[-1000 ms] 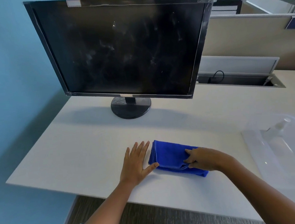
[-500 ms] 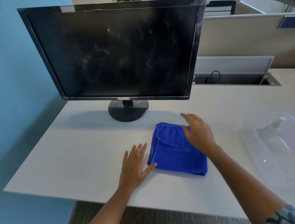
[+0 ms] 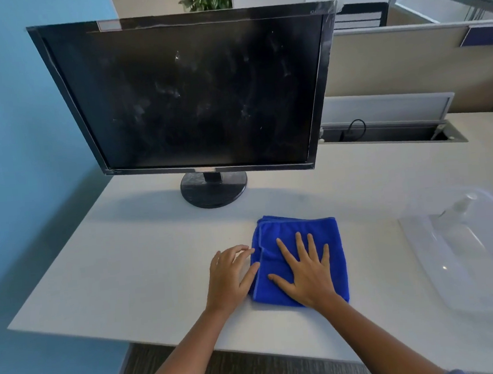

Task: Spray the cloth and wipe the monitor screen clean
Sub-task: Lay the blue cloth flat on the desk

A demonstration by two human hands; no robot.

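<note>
A folded blue cloth (image 3: 299,231) lies flat on the white desk (image 3: 145,265), in front of the monitor. My right hand (image 3: 306,270) presses flat on the cloth with fingers spread. My left hand (image 3: 230,275) rests on the desk beside the cloth's left edge, its thumb touching the fold. The black monitor (image 3: 190,93) stands behind on a round base (image 3: 213,189); its dark screen shows pale smudges and dust. A clear spray bottle (image 3: 456,208) lies inside a transparent plastic tub (image 3: 482,274) at the right.
A blue wall (image 3: 15,146) borders the desk on the left. An open cable tray (image 3: 388,135) with a black cable sits behind the monitor's right side, under a beige partition (image 3: 406,65). The desk's front edge is near my forearms.
My right hand unfolded the cloth away from me, then came back and now lies flat on it. My left hand stayed beside the cloth's left edge.
</note>
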